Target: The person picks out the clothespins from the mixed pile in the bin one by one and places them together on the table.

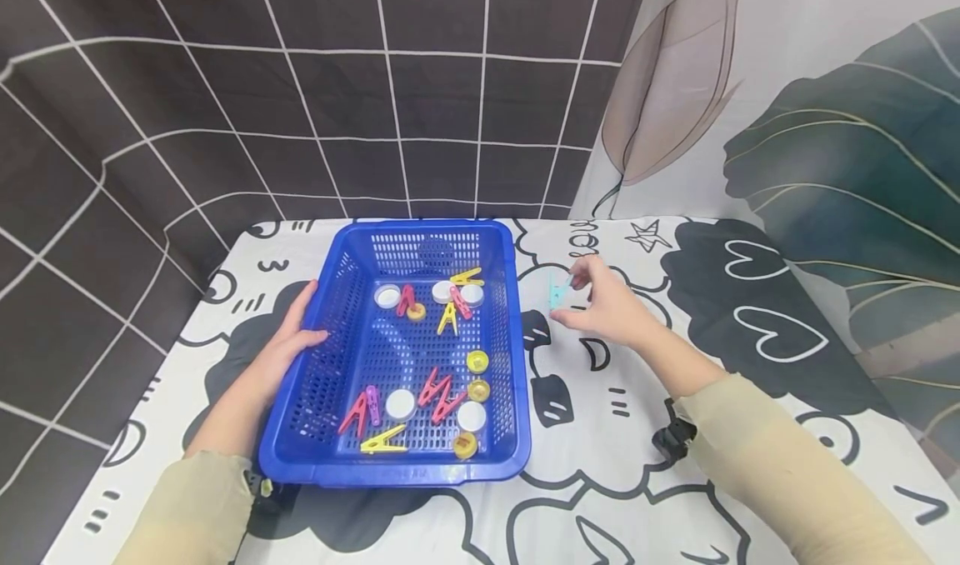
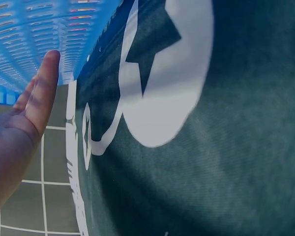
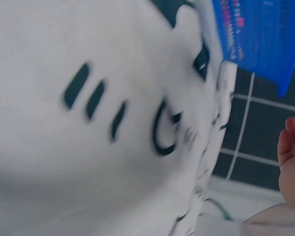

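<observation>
One turquoise clothespin [image 1: 557,293] is in your right hand [image 1: 602,303], pinched between thumb and fingers; it is over the printed cloth [image 1: 577,432], near the right rim of the blue plastic basket [image 1: 522,382] and outside it. The right wrist view cuts your hand off at its edge and does not show the clothespin.

Your left hand [image 1: 283,347] holds the basket's left rim, thumb laid over the top, fingers extended against the outer wall.

Contents of the basket, as seen from the head view: five red or pink clothespins [image 1: 358,413], three yellow clothespins [image 1: 447,318], one purple clothespin [image 1: 372,404], five white caps [image 1: 400,404] and four gold-yellow caps [image 1: 477,361]. The purple piece lies right alongside a red one at near left. One yellow clothespin is at the right wall toward the far end; another lies near the front wall. Three of the gold-yellow caps lie along the right side, a white cap between the lower two.

Both your forearms carry beige sleeves [image 1: 757,440]. Beyond the cloth you face a dark backdrop with a white grid [image 1: 322,90]; at its right is a panel with large leaf prints [image 1: 847,157].
</observation>
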`<state>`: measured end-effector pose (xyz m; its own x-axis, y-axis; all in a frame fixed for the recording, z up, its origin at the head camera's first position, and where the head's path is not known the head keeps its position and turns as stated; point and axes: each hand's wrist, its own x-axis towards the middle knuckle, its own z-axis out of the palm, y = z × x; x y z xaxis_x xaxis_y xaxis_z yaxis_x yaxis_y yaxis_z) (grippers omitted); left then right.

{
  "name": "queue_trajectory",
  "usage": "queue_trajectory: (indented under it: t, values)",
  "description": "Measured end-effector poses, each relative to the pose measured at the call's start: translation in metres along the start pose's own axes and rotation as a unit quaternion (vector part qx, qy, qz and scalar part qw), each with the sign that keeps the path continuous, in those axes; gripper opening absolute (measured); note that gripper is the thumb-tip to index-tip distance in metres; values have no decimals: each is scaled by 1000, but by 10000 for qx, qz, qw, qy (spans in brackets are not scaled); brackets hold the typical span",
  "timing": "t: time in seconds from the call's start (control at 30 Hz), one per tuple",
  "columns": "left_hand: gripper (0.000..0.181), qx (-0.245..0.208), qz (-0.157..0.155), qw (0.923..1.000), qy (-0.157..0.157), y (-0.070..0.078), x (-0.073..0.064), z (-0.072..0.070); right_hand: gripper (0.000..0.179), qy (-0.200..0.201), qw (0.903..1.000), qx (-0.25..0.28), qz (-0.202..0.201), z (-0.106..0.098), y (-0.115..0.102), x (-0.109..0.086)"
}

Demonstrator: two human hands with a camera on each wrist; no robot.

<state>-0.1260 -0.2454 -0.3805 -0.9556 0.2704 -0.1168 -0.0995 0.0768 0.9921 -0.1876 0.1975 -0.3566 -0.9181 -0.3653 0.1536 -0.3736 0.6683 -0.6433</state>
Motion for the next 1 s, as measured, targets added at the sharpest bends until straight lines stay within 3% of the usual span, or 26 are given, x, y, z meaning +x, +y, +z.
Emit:
queue_trajectory:
  t: [0.17,0.37,0.73,1.0]
  values:
    - [76,-41,45,10000,-20,0,0,1,66,281,9984,107,481,1,25,-5]
    - [76,-27,49,10000,18,-1,-1,0,66,620,9959,142,649,5,47,-8]
    - [75,-13,69,10000,1,-1,-2,0,65,623,9939,-54,909,18,66,-11]
    - [75,-27,77,10000,-3,0,-2,0,63,675,9872,-956,1082,24,71,-11]
